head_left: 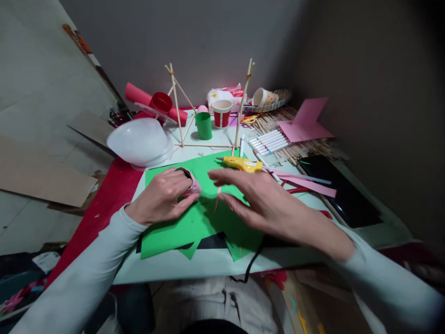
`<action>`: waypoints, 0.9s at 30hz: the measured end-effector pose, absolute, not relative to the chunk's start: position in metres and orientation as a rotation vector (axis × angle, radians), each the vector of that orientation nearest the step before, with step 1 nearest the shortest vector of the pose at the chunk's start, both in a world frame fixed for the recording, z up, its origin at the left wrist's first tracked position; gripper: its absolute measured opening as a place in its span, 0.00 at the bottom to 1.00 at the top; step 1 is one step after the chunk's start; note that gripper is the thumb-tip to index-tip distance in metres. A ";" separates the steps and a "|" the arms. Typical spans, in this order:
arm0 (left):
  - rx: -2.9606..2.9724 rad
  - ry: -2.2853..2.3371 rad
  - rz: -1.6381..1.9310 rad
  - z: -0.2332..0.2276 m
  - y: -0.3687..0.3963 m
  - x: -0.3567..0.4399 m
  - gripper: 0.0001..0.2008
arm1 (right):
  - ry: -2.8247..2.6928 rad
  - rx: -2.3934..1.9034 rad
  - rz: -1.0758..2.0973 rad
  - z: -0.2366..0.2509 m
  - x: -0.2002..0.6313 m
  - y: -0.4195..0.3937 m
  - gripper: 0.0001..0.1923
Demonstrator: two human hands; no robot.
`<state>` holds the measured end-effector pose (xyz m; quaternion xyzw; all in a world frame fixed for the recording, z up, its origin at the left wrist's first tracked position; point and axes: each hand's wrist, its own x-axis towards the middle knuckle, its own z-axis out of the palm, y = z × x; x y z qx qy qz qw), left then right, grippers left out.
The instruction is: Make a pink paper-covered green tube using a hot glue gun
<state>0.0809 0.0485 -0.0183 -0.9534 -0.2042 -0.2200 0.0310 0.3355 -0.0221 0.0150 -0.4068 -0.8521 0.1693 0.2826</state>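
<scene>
My left hand (162, 197) rests on a green paper sheet (194, 222) and grips a small pink rolled paper piece (193, 184) between thumb and fingers. My right hand (264, 204) lies over the same sheet with fingers spread. A thin pink paper strip (218, 197) stands at its fingertips; whether they pinch it is unclear. A yellow glue gun (243, 163) lies just beyond the right fingers at the sheet's far edge.
A stick frame (208, 111) stands behind the sheet, with a green cup (203, 125) and a red-white paper cup (221, 112) by it. A white bowl (141, 141) sits upside down at left. Marker pens (269, 141), pink strips (309, 184), pink paper (306, 123) and a black tablet (342, 190) lie right.
</scene>
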 end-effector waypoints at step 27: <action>-3.038 -0.867 -1.147 -0.005 0.055 0.060 0.08 | -2.419 -0.825 0.468 -0.016 0.309 0.047 0.15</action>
